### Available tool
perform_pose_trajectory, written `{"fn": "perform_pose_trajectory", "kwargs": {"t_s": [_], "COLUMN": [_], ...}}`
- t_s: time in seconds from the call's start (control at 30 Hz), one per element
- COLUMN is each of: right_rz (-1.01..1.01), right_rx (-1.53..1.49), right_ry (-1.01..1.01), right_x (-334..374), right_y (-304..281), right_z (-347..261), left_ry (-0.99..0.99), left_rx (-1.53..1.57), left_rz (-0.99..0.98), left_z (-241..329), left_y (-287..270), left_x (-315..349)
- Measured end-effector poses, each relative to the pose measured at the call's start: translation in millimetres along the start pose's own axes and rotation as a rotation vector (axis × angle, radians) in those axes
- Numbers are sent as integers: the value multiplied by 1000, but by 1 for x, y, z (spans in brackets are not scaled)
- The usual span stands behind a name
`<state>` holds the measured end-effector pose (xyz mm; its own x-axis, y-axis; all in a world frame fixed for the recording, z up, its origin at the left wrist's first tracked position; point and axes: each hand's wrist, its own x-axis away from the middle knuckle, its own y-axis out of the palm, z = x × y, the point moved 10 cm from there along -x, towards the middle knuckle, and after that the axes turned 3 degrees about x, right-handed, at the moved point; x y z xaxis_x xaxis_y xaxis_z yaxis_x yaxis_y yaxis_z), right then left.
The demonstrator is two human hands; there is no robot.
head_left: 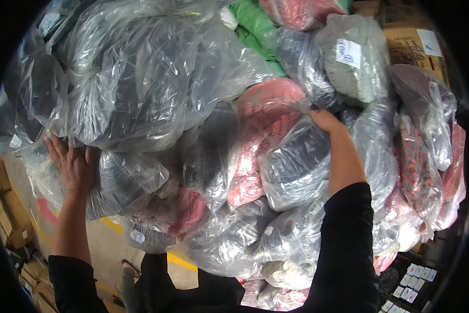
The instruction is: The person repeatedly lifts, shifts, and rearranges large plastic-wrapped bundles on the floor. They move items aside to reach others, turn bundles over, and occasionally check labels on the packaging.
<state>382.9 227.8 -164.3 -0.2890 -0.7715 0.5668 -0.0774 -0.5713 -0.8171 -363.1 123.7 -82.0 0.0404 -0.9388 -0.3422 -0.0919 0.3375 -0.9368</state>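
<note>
A big heap of clear plastic bags packed with folded cloth fills most of the view. My left hand (71,163) lies with spread fingers against the lower side of the heap, under a large bag of dark cloth (140,78) and beside a smaller dark bag (122,175). At the middle right, my right hand (326,121) is closed at the upper corner of a bag of dark folded cloth (297,161); its fingertips are partly hidden. Bordering that bag is one of red and pink cloth (255,141).
Beyond my right hand sits a grey-green bag with a white label (352,57), near a cardboard box (414,49). Bags of patterned cloth (419,172) hang at the right. Cartons (15,214) stand at the left; small white boxes (414,279) lie lower right. Someone's foot (131,268) shows below.
</note>
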Motion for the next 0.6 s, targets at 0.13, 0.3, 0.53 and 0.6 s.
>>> {"fn": "perform_pose_trajectory", "kwargs": {"t_s": [0.13,0.3,0.53,0.6], "right_rz": [65,125,173,242], "right_rx": [104,37,184,-114], "right_ry": [33,107,-133,53], "right_x": [47,116,98,110], "right_y": [-10,-9,-7,-20], "right_z": [-8,-1,-39,-33], "left_ry": [-22,-66,10,-33], "left_rx": [-30,-46,-48,-96], "left_rz": [-8,-55,14,-69], "left_z": [2,-2,-11,-19], "left_y": [-2,6,12,23], "left_x": [-1,-2,2,3]}}
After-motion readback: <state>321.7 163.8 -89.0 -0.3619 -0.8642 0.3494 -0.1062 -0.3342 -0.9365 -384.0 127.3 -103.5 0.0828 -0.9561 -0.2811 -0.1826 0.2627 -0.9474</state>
